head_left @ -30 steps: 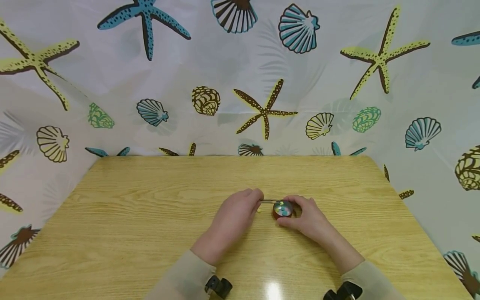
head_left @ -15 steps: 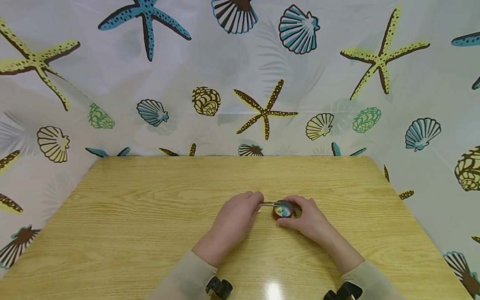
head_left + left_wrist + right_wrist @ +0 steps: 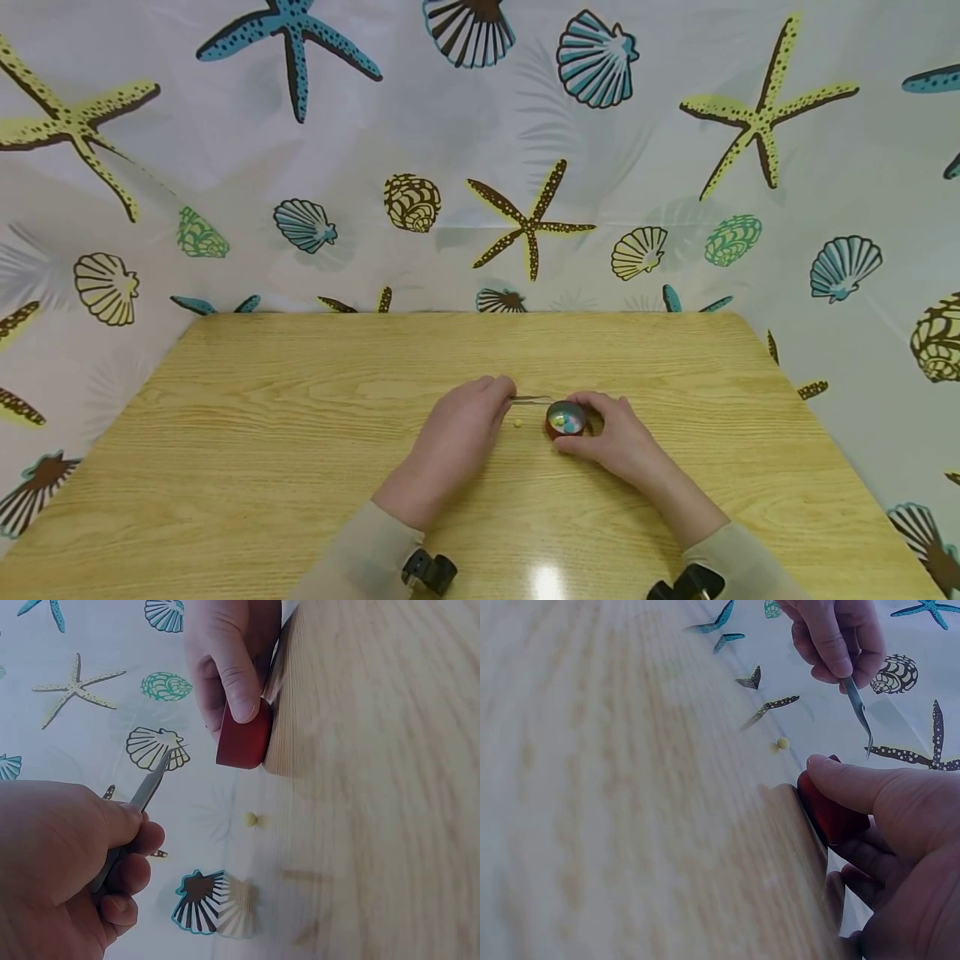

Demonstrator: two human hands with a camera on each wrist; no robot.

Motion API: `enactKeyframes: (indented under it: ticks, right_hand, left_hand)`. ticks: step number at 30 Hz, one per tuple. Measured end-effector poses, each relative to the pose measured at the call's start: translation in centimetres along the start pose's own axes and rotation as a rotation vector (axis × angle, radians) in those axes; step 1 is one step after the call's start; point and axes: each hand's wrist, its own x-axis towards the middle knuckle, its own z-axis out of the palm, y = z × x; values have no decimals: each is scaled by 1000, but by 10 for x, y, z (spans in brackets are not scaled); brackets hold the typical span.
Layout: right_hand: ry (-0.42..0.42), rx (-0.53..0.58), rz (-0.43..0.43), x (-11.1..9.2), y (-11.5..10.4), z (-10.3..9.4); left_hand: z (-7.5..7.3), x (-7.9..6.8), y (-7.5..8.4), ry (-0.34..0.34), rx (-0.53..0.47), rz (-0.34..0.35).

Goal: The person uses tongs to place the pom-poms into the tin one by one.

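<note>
My left hand [image 3: 457, 437] pinches a pair of metal tweezers [image 3: 152, 782], whose curved tips point right and stand just off the far left rim of a small red round tin [image 3: 552, 427]. Nothing shows between the tips in the right wrist view. Thumb and fingers of my right hand [image 3: 611, 437] grip the tin from its right side as it stands on the table. Inside it lie several small pieces [image 3: 567, 423] in yellow, blue and pink. One small yellow ball [image 3: 251, 819] sits on the wood just left of the tin.
The wood-grain table [image 3: 285, 433] reaches back to a white cloth [image 3: 480, 108] printed with starfish and shells, which also hangs along both sides. Black wrist cameras [image 3: 430, 573] sit at both cuffs.
The tweezers carried a yellow ball over the tin, dipped to its opening, and have now drawn back left and up with nothing in their tips. My right hand and the tin have stayed still.
</note>
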Motion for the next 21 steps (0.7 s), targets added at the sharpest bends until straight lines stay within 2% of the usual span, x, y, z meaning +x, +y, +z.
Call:
enactKeyframes:
  ticks: [9,21]
  right_hand:
    - [-1,2,23,0,1,1]
    - [-8,1,21,0,1,1]
  left_hand:
    - [-4,-4,-11,52,17,16]
    - [-7,-13,-25,53,33,11]
